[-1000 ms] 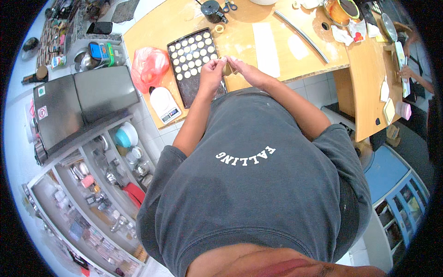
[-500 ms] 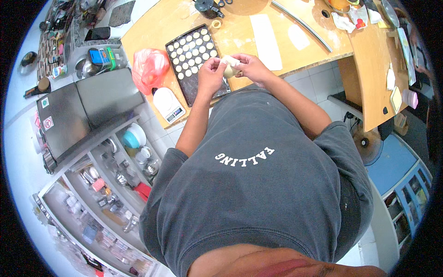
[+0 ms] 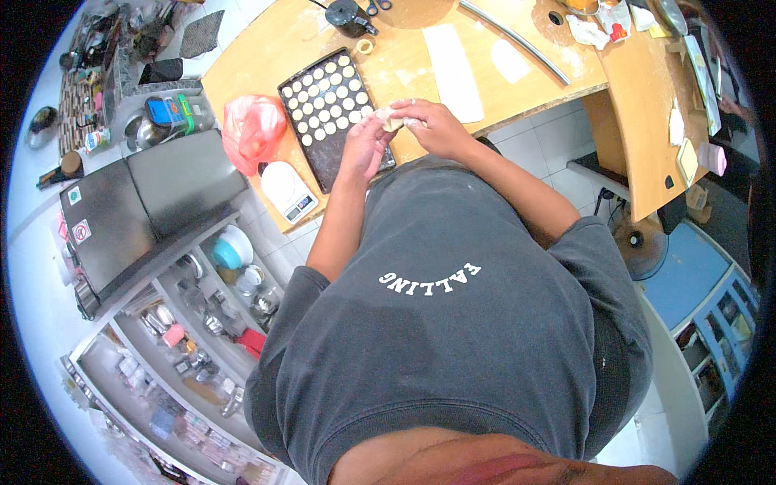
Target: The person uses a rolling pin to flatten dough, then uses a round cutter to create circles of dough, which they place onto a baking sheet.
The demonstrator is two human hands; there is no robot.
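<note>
Over the near right edge of a dark baking tray point(image 3: 327, 162), my two hands meet around a small piece of pale dough point(image 3: 393, 124). My left hand point(image 3: 367, 147) pinches it from one side, palm partly turned up. From the other side my right hand point(image 3: 436, 129) has its fingers curled over the dough and hides much of it. Rows of small round pale dough pieces point(image 3: 330, 96) fill the far part of the tray, while its near part is bare and dusted. A pale ring point(image 3: 364, 46), perhaps a cutter, lies just beyond the tray.
Left of the tray are a red plastic bag point(image 3: 254, 133) and a white kitchen scale point(image 3: 284, 190). A long white strip point(image 3: 454, 77) and a metal tube point(image 3: 517, 40) lie to the right on the wooden table point(image 3: 396, 77). A black device point(image 3: 349, 16) stands at the back.
My hands have shifted slightly left, and the fingers have closed further over the dough, so less of it shows. The whole view has moved slightly.
</note>
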